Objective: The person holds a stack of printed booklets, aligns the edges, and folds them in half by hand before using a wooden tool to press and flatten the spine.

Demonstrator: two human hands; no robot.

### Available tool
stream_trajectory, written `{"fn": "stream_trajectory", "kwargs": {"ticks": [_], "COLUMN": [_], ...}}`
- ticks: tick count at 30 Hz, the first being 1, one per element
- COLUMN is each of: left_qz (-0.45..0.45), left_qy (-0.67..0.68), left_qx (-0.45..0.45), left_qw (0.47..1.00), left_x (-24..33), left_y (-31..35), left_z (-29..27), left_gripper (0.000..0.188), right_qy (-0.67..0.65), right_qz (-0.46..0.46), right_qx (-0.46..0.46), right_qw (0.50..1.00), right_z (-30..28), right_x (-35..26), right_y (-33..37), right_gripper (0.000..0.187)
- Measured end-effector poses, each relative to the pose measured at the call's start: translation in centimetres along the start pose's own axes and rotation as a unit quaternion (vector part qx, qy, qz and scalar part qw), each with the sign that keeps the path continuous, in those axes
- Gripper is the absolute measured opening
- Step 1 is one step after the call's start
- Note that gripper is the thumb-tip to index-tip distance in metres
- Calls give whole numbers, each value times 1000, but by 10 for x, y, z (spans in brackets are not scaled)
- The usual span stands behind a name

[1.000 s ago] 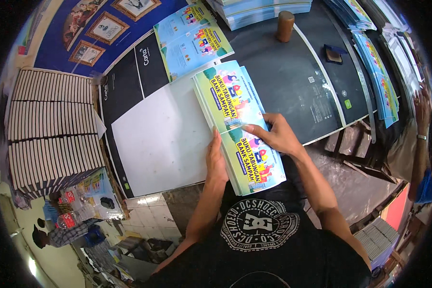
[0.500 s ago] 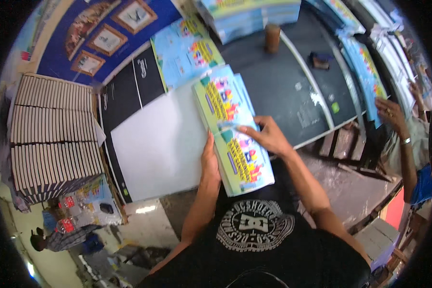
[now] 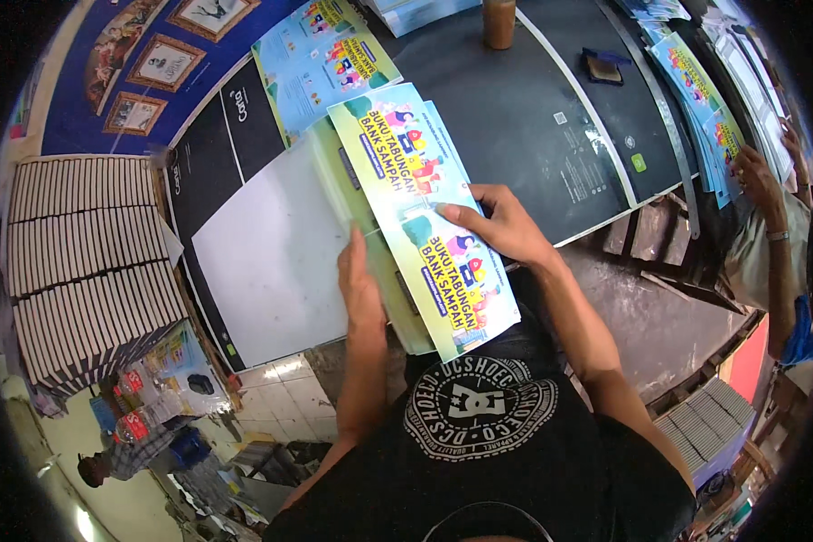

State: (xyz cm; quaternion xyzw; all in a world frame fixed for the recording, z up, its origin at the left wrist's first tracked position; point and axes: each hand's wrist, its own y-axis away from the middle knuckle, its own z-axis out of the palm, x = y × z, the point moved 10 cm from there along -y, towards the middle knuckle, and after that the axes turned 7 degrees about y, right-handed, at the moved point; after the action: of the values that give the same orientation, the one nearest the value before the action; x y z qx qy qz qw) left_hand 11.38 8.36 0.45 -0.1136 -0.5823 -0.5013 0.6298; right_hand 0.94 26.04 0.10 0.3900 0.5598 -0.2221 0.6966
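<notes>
I hold a colourful printed cover sheet (image 3: 425,212), with two repeated cartoon designs on yellow, white and pale blue, over the front of the table. My right hand (image 3: 513,230) grips its right edge, thumb pressed on top near the middle and fingers underneath. Further sheet edges show behind it at the right. From its left side spreads a pale green, blurred sheet (image 3: 327,167) with dark bars. My left hand (image 3: 363,289) is at that sheet's left edge, fingers pointing up and partly blurred; part of it may be hidden below.
A large white sheet (image 3: 262,253) lies on the black tabletop (image 3: 551,117) at left, beside more printed sheets (image 3: 330,59). A brown cup (image 3: 499,25) and dark pad (image 3: 603,68) stand behind. Left are stacked books (image 3: 90,262); at right another person's hand (image 3: 759,176) touches printed sheets.
My left hand has shifted left, and the pale green sheet now shows spread out from beneath the cover. My right hand keeps its grip. The view has shifted slightly.
</notes>
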Motion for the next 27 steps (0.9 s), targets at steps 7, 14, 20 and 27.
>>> {"fn": "stream_trajectory", "kwargs": {"ticks": [7,14,20,27], "left_qz": [30,103,20,5], "left_qy": [141,35,63,43], "left_qx": [-32,-29,-55,-87], "left_qw": [989,994,996,995], "left_x": [45,39,3,-5], "left_y": [15,12,13,8], "left_z": [-40,-49,14,17], "left_gripper": [49,48,51,54], "right_qy": [-4,151,150,100], "right_qz": [-155,-121,-45,-59], "right_qx": [64,80,42,34], "right_qw": [986,978,987,993], "right_z": [-9,2,8,7], "right_x": [-6,-16,-6,-6], "right_y": [0,6,0,0], "right_gripper": [58,52,60,48]}}
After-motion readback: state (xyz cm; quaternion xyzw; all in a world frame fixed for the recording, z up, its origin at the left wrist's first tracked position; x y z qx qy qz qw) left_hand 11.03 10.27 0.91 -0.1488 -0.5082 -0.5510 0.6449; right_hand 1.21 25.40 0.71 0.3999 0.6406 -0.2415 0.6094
